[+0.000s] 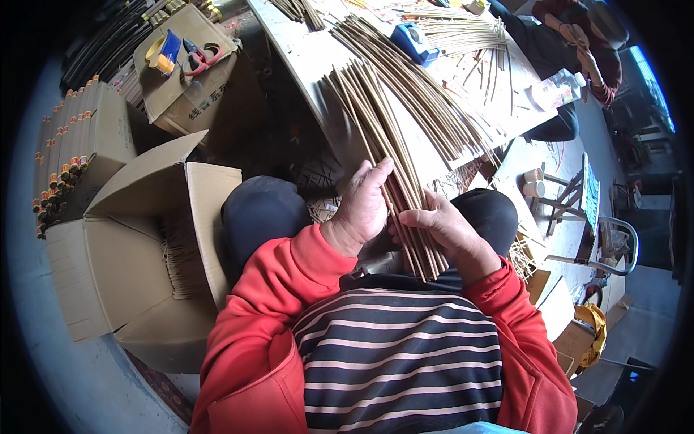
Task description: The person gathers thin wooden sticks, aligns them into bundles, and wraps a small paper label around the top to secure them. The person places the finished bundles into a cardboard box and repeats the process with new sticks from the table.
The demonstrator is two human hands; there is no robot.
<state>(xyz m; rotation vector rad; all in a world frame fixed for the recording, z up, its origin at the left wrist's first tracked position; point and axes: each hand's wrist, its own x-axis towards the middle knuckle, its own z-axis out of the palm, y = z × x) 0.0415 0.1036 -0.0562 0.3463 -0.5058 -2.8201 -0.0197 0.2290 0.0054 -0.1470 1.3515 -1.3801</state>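
Observation:
A bundle of thin brown sticks (377, 126) slants across my lap, its far end over the table's near edge. My left hand (361, 201) is closed round the bundle's left side, thumb lying along the sticks. From the right, my right hand (447, 230) grips the same bundle lower down, with its thumb across the front. The fingers behind the sticks are partly hidden. Beyond the bundle, a wide row of similar sticks (426, 98) lies on the white table (307, 61).
An open cardboard box (94, 267) with sticks inside stands at my left. Scissors (202, 59) and tape (165, 54) rest on another box (181, 94). On the table are a blue tape dispenser (414, 45) and a plastic bottle (557, 90). A co-worker (589, 47) sits at far right.

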